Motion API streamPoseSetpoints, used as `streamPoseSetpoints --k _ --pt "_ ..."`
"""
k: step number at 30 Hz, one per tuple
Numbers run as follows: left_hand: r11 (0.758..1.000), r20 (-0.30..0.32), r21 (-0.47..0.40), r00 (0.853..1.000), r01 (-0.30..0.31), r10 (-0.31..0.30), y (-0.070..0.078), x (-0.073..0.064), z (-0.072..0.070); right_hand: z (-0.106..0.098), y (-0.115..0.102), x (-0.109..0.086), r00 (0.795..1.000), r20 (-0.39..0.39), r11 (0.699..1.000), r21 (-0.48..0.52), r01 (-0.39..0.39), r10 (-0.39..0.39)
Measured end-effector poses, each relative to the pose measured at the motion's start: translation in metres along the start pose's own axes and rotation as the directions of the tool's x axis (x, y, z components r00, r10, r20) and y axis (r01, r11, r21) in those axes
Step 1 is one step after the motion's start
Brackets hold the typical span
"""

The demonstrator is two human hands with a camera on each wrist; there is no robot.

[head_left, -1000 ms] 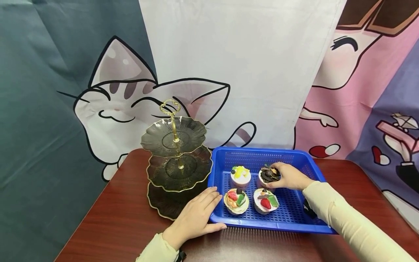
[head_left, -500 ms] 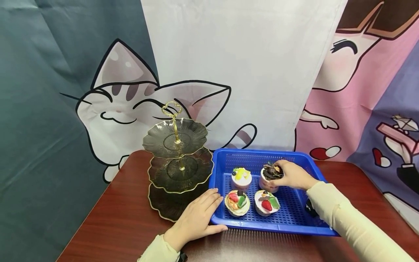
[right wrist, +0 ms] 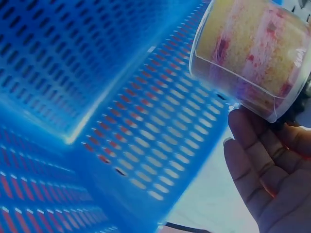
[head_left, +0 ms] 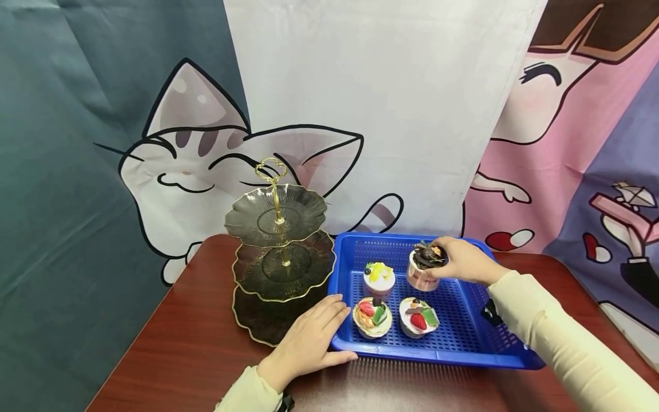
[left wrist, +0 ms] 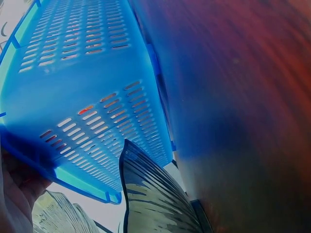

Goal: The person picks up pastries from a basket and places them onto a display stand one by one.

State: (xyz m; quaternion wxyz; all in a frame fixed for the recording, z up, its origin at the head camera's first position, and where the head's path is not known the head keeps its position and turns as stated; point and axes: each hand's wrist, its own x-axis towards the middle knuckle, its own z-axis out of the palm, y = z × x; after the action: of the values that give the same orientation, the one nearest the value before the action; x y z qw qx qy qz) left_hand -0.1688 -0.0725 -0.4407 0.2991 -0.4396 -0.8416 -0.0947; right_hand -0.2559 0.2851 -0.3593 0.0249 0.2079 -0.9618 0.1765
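Observation:
My right hand (head_left: 465,260) pinches a chocolate-topped cake cup (head_left: 423,274) by its upper rim, raised above the floor of the blue basket (head_left: 463,357). In the right wrist view, layered sponge and pink cream show through the clear wall of the cake cup (right wrist: 252,53), with the fingers of my right hand (right wrist: 272,170) at its top end. My left hand (head_left: 309,337) rests with extended fingers on the basket's left rim, thumb along the front corner. Still in the basket are a yellow-fruit cake cup (head_left: 379,280) and two fruit tarts, one left (head_left: 372,317) and one right (head_left: 418,317).
Left of the basket stands a three-tier dark plate stand (head_left: 280,266) with gold edges and a gold handle. Its plates come close to the basket's left side. Behind the reddish-brown table (head_left: 170,337) hangs a cartoon-printed cloth (head_left: 386,114).
My right hand has lifted the chocolate-topped cake cup up from the basket floor. The left hand has stayed at the basket's rim.

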Motion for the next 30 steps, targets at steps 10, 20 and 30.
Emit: streamPoseSetpoints --k 10,20,30 --pt "1.000 -0.005 -0.003 1.000 0.006 -0.006 0.000 0.000 -0.001 -0.031 -0.026 0.012 0.998 -0.005 0.998 -0.032 0.057 -0.057" --pt "1.000 0.010 0.011 1.000 -0.003 0.003 0.000 0.000 -0.004 -0.056 -0.051 0.023 0.995 0.020 0.995 -0.032 0.097 -0.096" --pt "1.000 0.028 0.001 1.000 0.005 -0.005 0.000 0.001 -0.006 -0.074 -0.074 0.029 0.992 0.052 0.993 -0.014 0.119 -0.118"
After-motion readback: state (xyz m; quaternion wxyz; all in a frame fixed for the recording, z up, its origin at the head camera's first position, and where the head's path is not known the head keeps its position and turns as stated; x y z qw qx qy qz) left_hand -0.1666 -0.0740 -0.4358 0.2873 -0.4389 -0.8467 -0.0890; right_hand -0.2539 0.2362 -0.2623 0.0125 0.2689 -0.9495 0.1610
